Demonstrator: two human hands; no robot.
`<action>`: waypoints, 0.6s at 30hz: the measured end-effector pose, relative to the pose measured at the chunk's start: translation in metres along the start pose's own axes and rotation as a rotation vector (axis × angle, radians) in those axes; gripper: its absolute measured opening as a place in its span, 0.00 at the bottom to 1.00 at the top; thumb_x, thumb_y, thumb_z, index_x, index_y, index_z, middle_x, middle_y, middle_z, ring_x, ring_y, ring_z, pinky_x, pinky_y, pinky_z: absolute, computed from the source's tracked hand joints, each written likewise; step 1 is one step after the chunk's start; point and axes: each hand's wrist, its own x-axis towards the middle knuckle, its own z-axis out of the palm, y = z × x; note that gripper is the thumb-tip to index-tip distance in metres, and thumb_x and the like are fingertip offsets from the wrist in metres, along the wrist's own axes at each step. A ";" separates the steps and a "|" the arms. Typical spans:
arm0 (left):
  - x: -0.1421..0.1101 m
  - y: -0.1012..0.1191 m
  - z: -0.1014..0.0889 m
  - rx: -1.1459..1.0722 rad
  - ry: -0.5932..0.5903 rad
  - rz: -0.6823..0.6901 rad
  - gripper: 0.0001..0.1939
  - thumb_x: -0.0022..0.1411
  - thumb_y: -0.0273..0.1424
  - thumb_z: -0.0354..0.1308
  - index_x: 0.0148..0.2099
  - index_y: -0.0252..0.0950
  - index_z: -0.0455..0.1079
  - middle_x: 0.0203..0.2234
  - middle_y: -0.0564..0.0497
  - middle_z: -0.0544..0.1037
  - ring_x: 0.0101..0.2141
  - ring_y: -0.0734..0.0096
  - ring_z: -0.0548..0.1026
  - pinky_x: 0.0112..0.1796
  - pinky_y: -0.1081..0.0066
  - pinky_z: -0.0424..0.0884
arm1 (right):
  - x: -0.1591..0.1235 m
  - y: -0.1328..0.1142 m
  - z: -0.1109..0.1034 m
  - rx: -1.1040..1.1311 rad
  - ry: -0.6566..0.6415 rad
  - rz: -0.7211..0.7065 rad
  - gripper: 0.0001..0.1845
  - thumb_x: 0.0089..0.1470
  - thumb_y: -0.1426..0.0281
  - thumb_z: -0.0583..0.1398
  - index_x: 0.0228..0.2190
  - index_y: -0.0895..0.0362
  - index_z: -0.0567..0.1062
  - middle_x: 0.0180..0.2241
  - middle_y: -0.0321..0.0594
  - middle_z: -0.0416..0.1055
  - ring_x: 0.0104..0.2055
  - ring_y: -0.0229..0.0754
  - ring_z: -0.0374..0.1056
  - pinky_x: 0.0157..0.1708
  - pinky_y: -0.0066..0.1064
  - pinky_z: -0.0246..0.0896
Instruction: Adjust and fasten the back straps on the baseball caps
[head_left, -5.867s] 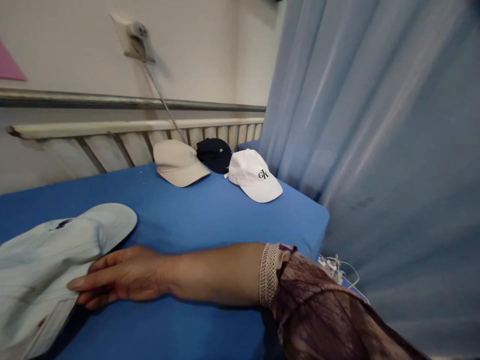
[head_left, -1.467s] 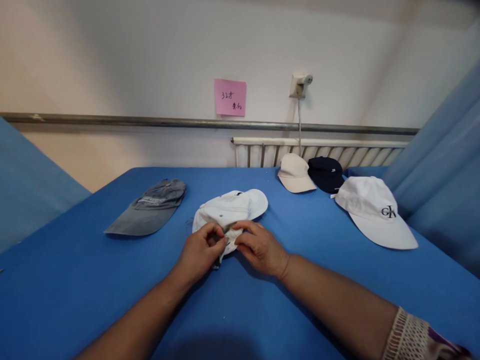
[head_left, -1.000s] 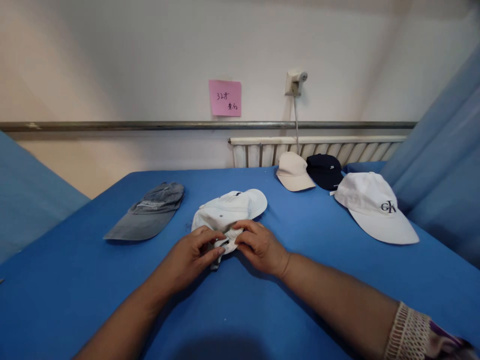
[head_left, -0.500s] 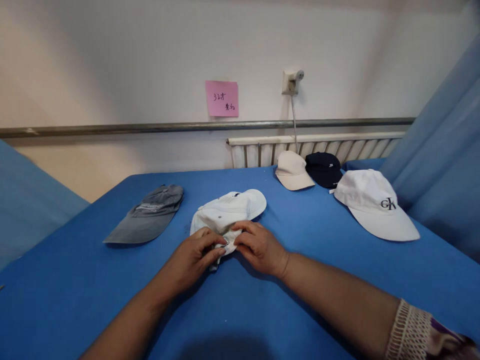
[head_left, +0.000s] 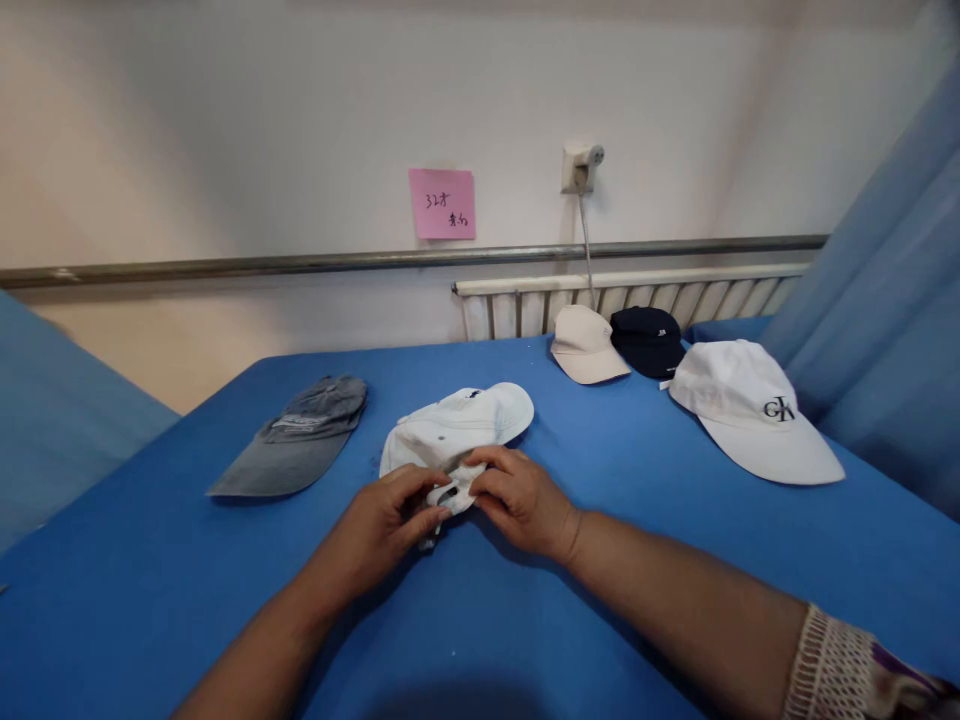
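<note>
A pale white cap [head_left: 457, 430] lies flattened in the middle of the blue table [head_left: 225, 600], brim pointing away from me. My left hand [head_left: 386, 520] pinches the cap's back strap from the left. My right hand [head_left: 521, 500] pinches the same rear edge from the right. Both hands have their fingers closed on the fabric and rest on the table.
A grey cap [head_left: 300, 435] lies to the left. At the back right sit a beige cap [head_left: 585, 345], a dark navy cap [head_left: 649, 340] and a white cap with a black logo [head_left: 750, 410]. Blue curtains [head_left: 892, 290] hang on the right. A radiator [head_left: 637, 295] lines the wall.
Both hands have stayed on the back of the pale cap, working the strap with small finger movements. Much earlier my right hand reached across toward this cap at the left.
</note>
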 end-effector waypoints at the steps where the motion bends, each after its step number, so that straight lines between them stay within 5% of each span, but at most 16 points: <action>1: 0.000 0.000 -0.001 0.010 0.012 0.010 0.14 0.58 0.38 0.60 0.45 0.39 0.75 0.32 0.50 0.77 0.31 0.67 0.73 0.34 0.69 0.68 | 0.000 0.000 0.000 0.001 0.004 -0.002 0.07 0.57 0.76 0.58 0.38 0.56 0.73 0.48 0.46 0.70 0.49 0.44 0.68 0.47 0.37 0.64; 18: -0.001 0.003 0.001 0.198 -0.044 0.049 0.16 0.67 0.40 0.49 0.43 0.40 0.76 0.33 0.50 0.74 0.34 0.66 0.72 0.37 0.69 0.66 | 0.000 -0.003 0.001 -0.067 -0.028 -0.040 0.07 0.58 0.75 0.57 0.37 0.56 0.73 0.49 0.46 0.70 0.49 0.45 0.67 0.47 0.37 0.64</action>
